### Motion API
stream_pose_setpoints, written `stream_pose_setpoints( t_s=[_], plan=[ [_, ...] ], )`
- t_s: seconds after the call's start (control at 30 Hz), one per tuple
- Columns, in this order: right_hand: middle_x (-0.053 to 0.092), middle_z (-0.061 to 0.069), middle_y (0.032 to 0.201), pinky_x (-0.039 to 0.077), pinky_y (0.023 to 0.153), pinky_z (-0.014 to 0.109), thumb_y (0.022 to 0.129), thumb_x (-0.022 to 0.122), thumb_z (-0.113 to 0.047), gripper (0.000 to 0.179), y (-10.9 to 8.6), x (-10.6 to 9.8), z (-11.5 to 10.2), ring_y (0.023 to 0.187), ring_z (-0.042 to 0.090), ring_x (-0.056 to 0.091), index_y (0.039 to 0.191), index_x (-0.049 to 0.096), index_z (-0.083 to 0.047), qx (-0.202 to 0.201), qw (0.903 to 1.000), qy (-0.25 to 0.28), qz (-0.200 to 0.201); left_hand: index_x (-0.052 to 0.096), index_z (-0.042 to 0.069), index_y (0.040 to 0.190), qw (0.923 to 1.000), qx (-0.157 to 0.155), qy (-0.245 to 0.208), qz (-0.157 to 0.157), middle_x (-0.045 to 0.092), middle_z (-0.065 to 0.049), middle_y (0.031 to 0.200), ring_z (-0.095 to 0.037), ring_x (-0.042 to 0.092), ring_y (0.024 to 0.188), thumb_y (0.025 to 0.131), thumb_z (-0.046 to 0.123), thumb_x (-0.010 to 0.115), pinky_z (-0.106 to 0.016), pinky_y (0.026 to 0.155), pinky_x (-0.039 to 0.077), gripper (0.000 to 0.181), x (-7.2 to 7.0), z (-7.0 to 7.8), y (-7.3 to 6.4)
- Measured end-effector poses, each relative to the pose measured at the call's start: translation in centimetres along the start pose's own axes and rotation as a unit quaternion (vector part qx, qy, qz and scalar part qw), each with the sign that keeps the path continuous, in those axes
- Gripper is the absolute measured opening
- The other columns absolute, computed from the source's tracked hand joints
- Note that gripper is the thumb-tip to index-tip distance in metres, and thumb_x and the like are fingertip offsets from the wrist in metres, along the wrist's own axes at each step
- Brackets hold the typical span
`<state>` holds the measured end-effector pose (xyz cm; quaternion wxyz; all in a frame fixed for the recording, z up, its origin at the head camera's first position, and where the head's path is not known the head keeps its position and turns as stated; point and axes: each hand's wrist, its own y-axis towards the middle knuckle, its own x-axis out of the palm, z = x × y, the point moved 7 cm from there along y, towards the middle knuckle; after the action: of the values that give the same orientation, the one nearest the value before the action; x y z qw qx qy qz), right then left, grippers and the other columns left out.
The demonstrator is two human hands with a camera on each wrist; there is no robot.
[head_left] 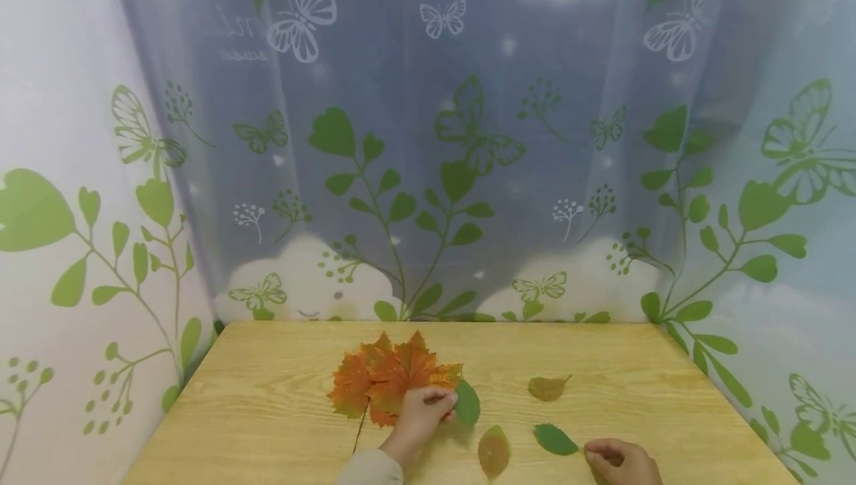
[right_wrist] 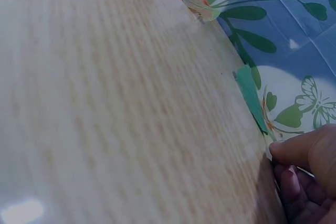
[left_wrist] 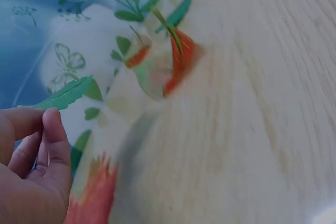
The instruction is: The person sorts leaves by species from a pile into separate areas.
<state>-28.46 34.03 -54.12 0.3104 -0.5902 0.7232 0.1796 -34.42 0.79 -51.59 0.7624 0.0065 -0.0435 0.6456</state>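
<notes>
Head view: from where I sit, the left hand (head_left: 420,420) reaches up and to the right from the bottom edge, a pale sleeve (head_left: 371,469) at its wrist. The right hand (head_left: 622,461) comes in low on the right, its fingertips pointing left.

I see the left hand nearly closed at the tips — thumb and forefinger pinch the edge of a rounded green leaf (head_left: 468,403), and the left wrist camera shows that leaf raised above the tabletop (head_left: 281,366). The right hand is drawn together too, thumb and fingers pinching the stem end of a narrower green leaf (head_left: 555,439), whose blade points left and slightly away from me. I cannot tell whether that blade touches the wood.

Beside the left hand, and partly behind it, lies a cluster of orange leaves (head_left: 394,373) with a thin dark stem (head_left: 361,427) running toward the near edge. Between the two hands rests a brownish oval leaf (head_left: 493,452); farther back, a second brownish leaf (head_left: 548,388) lies with its stem toward the right.

The tabletop has a light wood grain. Around its back and sides I see a curtain (head_left: 414,232) — blue-grey and white, printed with green sprigs, butterflies and clouds.
</notes>
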Motion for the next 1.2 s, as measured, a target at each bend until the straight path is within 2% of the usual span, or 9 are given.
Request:
stream_pose_setpoints(
  t_s=[0.3, 0.43, 0.57, 0.67, 0.8, 0.9, 1.0, 1.1, 1.2],
  plan=[
    [0.072, 0.002, 0.087, 0.048, 0.066, 0.029, 0.08, 0.076, -0.022, 0.021, -0.1, -0.2, 0.1, 0.074, 0.012, 0.061, 0.094, 0.075, -0.006, -0.006, 1.0, 0.002, 0.005, 0.062, -0.01, 0.108, 0.9952, -0.021, -0.089, -0.035, 0.067, -0.009, 0.087, -0.01, 0.067, 0.075, 0.092, 0.004, 0.062, -0.024, 0.075, 0.056, 0.021, 4.9, 3.4, -0.8],
    [0.072, 0.002, 0.085, 0.049, 0.066, 0.03, 0.08, 0.077, -0.024, 0.023, -0.1, -0.2, 0.1, 0.073, 0.012, 0.061, 0.094, 0.075, -0.006, -0.006, 1.0, 0.004, 0.004, 0.063, -0.008, 0.103, 0.9931, -0.028, -0.104, -0.044, 0.068, -0.011, 0.085, -0.012, 0.068, 0.075, 0.091, 0.002, 0.061, -0.024, 0.072, 0.056, 0.016, 7.4, 4.0, -1.1],
    [0.072, 0.001, 0.084, 0.049, 0.067, 0.03, 0.079, 0.078, -0.026, 0.025, -0.1, -0.2, 0.2, 0.073, 0.012, 0.062, 0.094, 0.075, -0.007, -0.012, 0.9999, 0.002, 0.007, 0.064, -0.007, 0.097, 0.9937, -0.04, -0.096, -0.04, 0.07, -0.013, 0.082, -0.012, 0.069, 0.071, 0.09, 0.001, 0.062, -0.025, 0.069, 0.057, 0.011, 9.6, 4.0, -2.2],
    [0.072, 0.001, 0.085, 0.05, 0.068, 0.031, 0.079, 0.078, -0.028, 0.026, -0.1, -0.1, 0.2, 0.074, 0.012, 0.062, 0.094, 0.075, -0.007, -0.024, 0.9996, -0.005, 0.013, 0.065, -0.006, 0.094, 0.9947, -0.056, -0.079, -0.033, 0.07, -0.013, 0.079, -0.013, 0.069, 0.067, 0.089, 0.0, 0.063, -0.026, 0.067, 0.057, 0.008, 11.1, 3.1, -3.1],
    [0.072, 0.001, 0.083, 0.051, 0.068, 0.03, 0.08, 0.077, -0.028, 0.026, -0.1, -0.2, 0.0, 0.073, 0.012, 0.063, 0.095, 0.075, -0.007, -0.034, 0.9992, -0.011, 0.018, 0.069, -0.002, 0.083, 0.9968, -0.079, -0.012, -0.003, 0.07, -0.009, 0.069, -0.015, 0.069, 0.061, 0.085, 0.0, 0.068, -0.026, 0.06, 0.056, 0.002, 12.7, 0.7, -4.1],
    [0.071, 0.0, 0.081, 0.051, 0.067, 0.03, 0.08, 0.077, -0.027, 0.025, -0.1, -0.2, -0.1, 0.072, 0.012, 0.064, 0.094, 0.075, -0.007, -0.033, 0.9993, -0.006, 0.018, 0.069, 0.002, 0.076, 0.9925, -0.117, 0.028, 0.025, 0.069, -0.006, 0.064, -0.015, 0.068, 0.058, 0.082, 0.001, 0.072, -0.025, 0.056, 0.055, 0.006, 13.7, -1.5, -4.6],
    [0.071, 0.001, 0.082, 0.052, 0.066, 0.031, 0.08, 0.076, -0.027, 0.025, -0.1, -0.2, 0.0, 0.072, 0.013, 0.065, 0.095, 0.075, -0.006, -0.024, 0.9996, 0.001, 0.012, 0.067, 0.003, 0.076, 0.9873, -0.15, 0.045, 0.026, 0.068, -0.005, 0.063, -0.016, 0.067, 0.058, 0.081, 0.002, 0.072, -0.027, 0.056, 0.055, 0.007, 14.8, -3.3, -4.7],
    [0.072, 0.002, 0.084, 0.052, 0.066, 0.032, 0.08, 0.077, -0.028, 0.026, -0.1, -0.1, 0.3, 0.072, 0.013, 0.065, 0.095, 0.075, -0.006, -0.014, 0.9998, 0.009, 0.009, 0.066, 0.003, 0.076, 0.9878, -0.141, 0.059, 0.03, 0.067, -0.007, 0.061, -0.018, 0.067, 0.058, 0.08, 0.001, 0.073, -0.029, 0.056, 0.055, 0.008, 15.6, -4.3, -4.4],
    [0.072, 0.002, 0.082, 0.052, 0.065, 0.033, 0.08, 0.077, -0.029, 0.027, -0.1, -0.1, 0.5, 0.071, 0.014, 0.065, 0.096, 0.075, -0.006, -0.011, 0.9998, 0.017, 0.008, 0.067, 0.002, 0.072, 0.9904, -0.114, 0.062, 0.048, 0.067, -0.007, 0.057, -0.018, 0.067, 0.055, 0.078, -0.002, 0.072, -0.029, 0.054, 0.055, 0.008, 15.8, -4.8, -4.1]
  ],
)
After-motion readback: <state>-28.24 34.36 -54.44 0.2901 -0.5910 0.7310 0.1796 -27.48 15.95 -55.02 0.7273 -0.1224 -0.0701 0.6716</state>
